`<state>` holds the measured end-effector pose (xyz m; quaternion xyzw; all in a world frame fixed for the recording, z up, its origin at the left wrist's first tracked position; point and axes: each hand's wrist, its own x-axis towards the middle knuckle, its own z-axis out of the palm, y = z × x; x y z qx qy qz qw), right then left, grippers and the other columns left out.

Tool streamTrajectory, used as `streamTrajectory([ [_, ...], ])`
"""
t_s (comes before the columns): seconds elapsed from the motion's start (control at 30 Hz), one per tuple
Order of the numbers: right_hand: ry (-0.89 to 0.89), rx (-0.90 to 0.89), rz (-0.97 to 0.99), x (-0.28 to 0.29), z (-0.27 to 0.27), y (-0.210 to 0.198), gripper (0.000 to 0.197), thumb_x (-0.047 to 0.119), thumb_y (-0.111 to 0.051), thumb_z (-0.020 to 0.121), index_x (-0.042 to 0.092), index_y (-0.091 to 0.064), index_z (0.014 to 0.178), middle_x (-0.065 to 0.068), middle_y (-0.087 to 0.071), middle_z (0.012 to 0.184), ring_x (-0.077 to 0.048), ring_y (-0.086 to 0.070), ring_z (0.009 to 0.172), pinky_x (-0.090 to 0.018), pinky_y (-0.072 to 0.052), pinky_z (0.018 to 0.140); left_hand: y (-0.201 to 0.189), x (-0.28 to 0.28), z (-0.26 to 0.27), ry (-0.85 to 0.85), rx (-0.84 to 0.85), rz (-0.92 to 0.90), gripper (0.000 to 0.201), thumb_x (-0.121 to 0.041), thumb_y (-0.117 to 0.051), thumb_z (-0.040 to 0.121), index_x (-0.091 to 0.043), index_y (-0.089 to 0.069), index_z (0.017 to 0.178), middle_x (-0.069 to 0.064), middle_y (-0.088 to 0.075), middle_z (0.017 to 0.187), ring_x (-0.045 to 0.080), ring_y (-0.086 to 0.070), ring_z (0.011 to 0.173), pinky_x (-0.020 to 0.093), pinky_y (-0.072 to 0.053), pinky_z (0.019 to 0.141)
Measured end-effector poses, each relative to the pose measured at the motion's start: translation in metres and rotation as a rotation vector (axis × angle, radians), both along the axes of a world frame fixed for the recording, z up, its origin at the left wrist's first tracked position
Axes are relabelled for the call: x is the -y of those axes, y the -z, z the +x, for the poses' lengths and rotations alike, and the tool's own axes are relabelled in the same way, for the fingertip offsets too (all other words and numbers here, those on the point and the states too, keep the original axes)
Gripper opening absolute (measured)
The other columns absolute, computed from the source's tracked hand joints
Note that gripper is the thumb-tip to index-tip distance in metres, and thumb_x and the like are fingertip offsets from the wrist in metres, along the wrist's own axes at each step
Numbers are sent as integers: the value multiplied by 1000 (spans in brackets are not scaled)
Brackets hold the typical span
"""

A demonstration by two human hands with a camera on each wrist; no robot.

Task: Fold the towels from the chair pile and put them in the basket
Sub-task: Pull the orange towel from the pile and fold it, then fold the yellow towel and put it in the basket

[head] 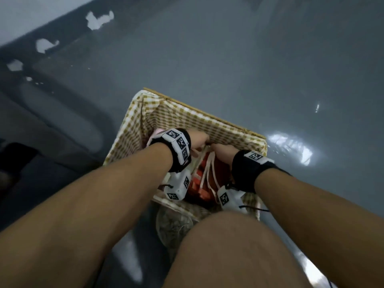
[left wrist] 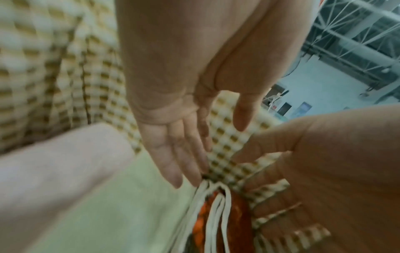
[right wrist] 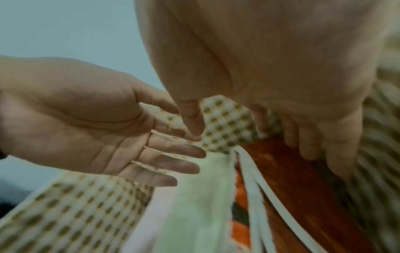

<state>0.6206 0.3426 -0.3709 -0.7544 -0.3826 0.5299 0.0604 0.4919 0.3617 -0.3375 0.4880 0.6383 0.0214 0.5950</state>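
Observation:
A basket with a yellow-and-white checked liner stands on the floor in front of me. Both my hands are down inside it. Packed upright in it are a pink towel, a pale green towel and an orange towel with white fringe cords. My left hand has straight fingers whose tips reach the top of the fringe. Fingers of my right hand point down and rest on the orange towel. Neither hand grips anything.
The grey glossy floor lies all around the basket. My bare knee is just in front of the basket's near edge, with a patterned object under it. A dark band with chipped white patches runs along the far left.

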Motion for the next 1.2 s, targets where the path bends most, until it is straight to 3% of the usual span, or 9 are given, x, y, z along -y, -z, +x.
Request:
streamTrajectory([
  [0.07,-185,40,39,-6,-17,-38,45,44,-48,99,12,-56,131,-8,-59,118,-31,-62,109,-39,-52,87,-32,1,-16,-73,64,20,29,-29,-51,99,-9,-61,117,4,-68,109,21,-71,90,30,-58,71],
  [0.17,-361,-39,81,-13,-54,-97,37,42,-59,78,18,-63,106,-2,-67,99,-16,-63,71,-27,-43,62,-84,11,-56,-63,81,178,21,-22,-48,100,-7,-61,108,9,-67,104,25,-69,86,34,-55,80],
  [0.27,-520,-105,187,-14,-111,-151,21,28,-58,90,15,-68,103,-6,-74,99,-19,-66,74,-26,-47,66,-135,30,-121,-126,56,372,13,-17,-50,100,-10,-61,96,12,-63,94,22,-62,75,28,-55,70],
  [0.47,-956,-206,344,30,-264,-237,30,32,-53,99,13,-66,118,-7,-71,109,-23,-68,93,-31,-48,78,-211,123,-275,-404,-69,587,14,-20,-58,93,-10,-67,95,4,-67,82,26,-69,77,38,-56,77],
  [0.57,-1153,-263,353,72,-342,-258,23,23,-51,99,9,-64,112,-12,-69,102,-24,-64,85,-31,-48,77,-228,190,-343,-527,-184,652,15,-26,-61,90,-16,-69,96,1,-73,84,25,-73,81,38,-57,81],
  [0.77,-1402,-311,385,160,-470,-263,15,23,-56,98,16,-64,109,-8,-69,101,-22,-65,84,-27,-46,67,-221,318,-445,-688,-522,610,25,-40,-59,89,-25,-67,106,-1,-72,101,19,-68,94,36,-55,85],
  [0.87,-1503,-257,437,192,-513,-251,25,27,-60,95,16,-65,118,-6,-72,109,-21,-69,92,-31,-53,75,-200,363,-482,-690,-678,498,29,-39,-57,92,-24,-63,116,1,-68,116,21,-63,103,35,-51,89],
  [0.97,-1606,-140,508,205,-537,-227,35,33,-62,93,18,-64,125,-6,-70,117,-22,-68,103,-36,-53,90,-174,390,-507,-658,-743,337,47,-43,-56,92,-19,-55,132,5,-62,128,24,-58,113,33,-47,92],
  [1.2,-1780,50,730,198,-550,-157,80,41,-72,85,26,-31,153,-10,-58,133,-27,-59,117,-32,-47,91,-127,403,-510,-496,-817,236,69,-67,-57,82,-29,-45,139,7,-59,128,29,-59,111,42,-50,94],
])
